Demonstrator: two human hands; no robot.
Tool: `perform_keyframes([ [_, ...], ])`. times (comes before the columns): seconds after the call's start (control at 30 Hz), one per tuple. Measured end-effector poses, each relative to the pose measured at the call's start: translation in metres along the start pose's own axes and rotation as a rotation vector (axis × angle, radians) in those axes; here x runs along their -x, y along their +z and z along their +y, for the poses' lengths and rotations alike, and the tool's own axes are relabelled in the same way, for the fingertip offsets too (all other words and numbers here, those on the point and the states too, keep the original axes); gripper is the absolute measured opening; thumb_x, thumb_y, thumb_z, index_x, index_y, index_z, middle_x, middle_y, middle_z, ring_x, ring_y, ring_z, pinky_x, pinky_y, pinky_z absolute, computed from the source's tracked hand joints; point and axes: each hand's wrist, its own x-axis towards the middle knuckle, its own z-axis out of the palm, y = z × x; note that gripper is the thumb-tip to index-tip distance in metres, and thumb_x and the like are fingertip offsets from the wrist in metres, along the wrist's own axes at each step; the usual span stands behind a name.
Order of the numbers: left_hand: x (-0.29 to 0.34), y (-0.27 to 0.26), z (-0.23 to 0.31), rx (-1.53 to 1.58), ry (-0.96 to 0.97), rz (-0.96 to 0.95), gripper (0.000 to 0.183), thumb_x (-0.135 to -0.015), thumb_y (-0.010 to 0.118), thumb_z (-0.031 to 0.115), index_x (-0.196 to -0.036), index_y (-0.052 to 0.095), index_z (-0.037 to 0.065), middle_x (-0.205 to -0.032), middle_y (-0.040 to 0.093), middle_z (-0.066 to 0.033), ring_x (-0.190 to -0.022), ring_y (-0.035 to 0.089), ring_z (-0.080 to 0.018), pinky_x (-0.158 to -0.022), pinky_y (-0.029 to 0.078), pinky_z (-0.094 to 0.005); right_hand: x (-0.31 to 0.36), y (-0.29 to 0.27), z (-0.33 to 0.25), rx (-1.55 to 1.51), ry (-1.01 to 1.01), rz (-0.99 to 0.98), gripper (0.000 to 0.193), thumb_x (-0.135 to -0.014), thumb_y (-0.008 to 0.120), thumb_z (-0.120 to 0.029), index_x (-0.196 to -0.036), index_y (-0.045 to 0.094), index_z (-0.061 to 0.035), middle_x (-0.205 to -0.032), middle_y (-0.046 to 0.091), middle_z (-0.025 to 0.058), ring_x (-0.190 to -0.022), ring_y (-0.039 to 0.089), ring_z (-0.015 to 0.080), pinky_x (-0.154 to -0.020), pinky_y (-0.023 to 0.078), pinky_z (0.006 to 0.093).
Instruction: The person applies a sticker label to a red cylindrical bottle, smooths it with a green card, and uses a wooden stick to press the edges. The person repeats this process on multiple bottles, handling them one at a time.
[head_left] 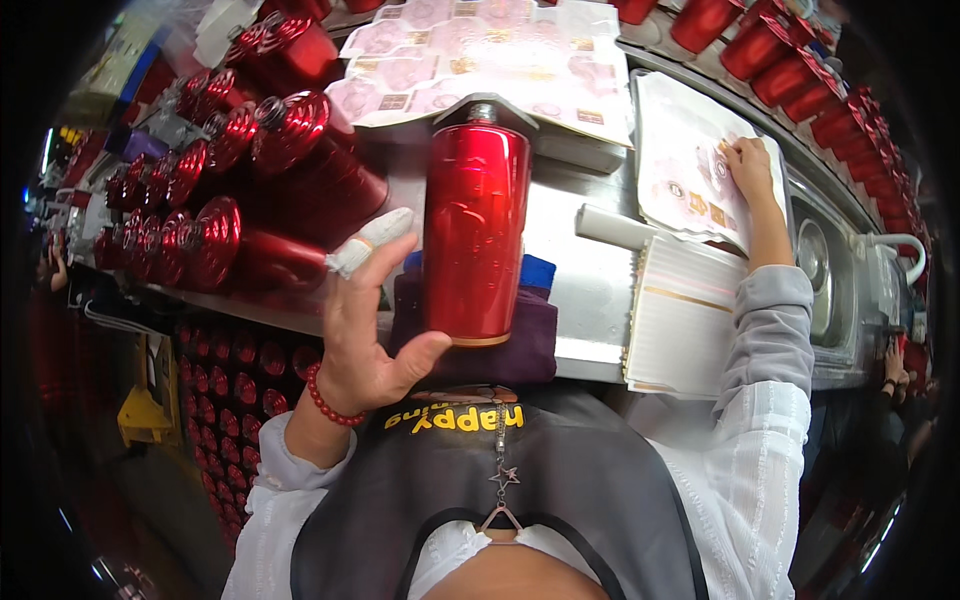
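A glossy red bottle (pixel 478 235) lies in front of me on a folded dark purple cloth (pixel 525 335), its threaded neck pointing away. My left hand (pixel 365 335) is beside the bottle's left side, fingers and thumb apart; its wrapped white finger points up, and the thumb tip is close to the bottle's base. Whether the thumb touches the bottle I cannot tell. Over at the right, my right hand (pixel 752 170) has its fingers pinched at a printed decal sheet (pixel 690 165) on a stack of white sheets. Its fingertips are partly hidden.
Several red bottles (pixel 290 150) lie piled at the left, and more red bottles (pixel 775 55) line the far right. Pink printed sheets (pixel 480 60) cover the back. A white paper stack (pixel 685 310) is near my right forearm, next to a metal sink (pixel 820 260).
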Motion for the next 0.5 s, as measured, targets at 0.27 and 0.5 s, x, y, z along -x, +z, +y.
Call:
perform_keyframes([
  [0.27,0.02,0.043,-0.026,-0.139,-0.09,-0.114,0.124,-0.071,0.087,0.053,-0.16,0.022,-0.004,-0.151,0.044,-0.0247,-0.136,0.039,-0.0444,-0.117,0.025,-0.0524,0.01,-0.112,-0.117,0.002,-0.402,0.128,0.011,-0.092,0.07,-0.007,-0.094,0.063,0.0004,-0.108,0.061,0.0161,-0.101,0.06,0.0367,-0.089,0.048,0.0424],
  [0.5,0.009,0.026,-0.02,-0.299,0.042,-0.07,0.119,-0.071,0.085,0.056,-0.158,0.032,-0.004,-0.138,0.057,-0.0237,-0.133,0.045,-0.0426,-0.116,0.026,-0.0533,0.077,-0.221,-0.276,-0.372,-0.584,-0.053,0.011,-0.093,0.07,-0.002,-0.095,0.059,0.0008,-0.113,0.059,0.0111,-0.093,0.061,0.0234,-0.079,0.05,0.034],
])
